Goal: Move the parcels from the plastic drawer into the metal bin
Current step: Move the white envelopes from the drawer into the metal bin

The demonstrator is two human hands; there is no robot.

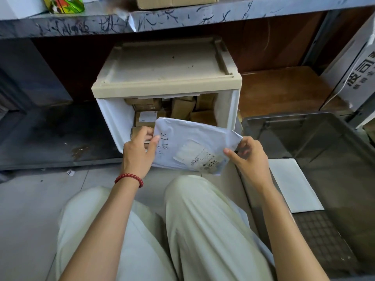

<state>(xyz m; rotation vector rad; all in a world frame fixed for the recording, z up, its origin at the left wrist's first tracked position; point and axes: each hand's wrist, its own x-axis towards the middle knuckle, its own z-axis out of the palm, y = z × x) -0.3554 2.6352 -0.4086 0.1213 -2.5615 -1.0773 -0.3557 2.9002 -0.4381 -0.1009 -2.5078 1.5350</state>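
My soft parcel [192, 147] is white with black writing and a label with black stripes; the little parcels [182, 108] far inside are brown; the plastic drawer [113, 116] is white with a cream top; the metal bin [324, 134] on the right is grey with a criss-cross floor; my bracelet [129, 179] is red beads; my trousers [203, 220] are pale green.

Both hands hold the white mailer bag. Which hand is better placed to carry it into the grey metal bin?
Right. The right hand pinches the white plastic mailer bag at its edge nearest the grey metal bin; the left hand holds the far edge.
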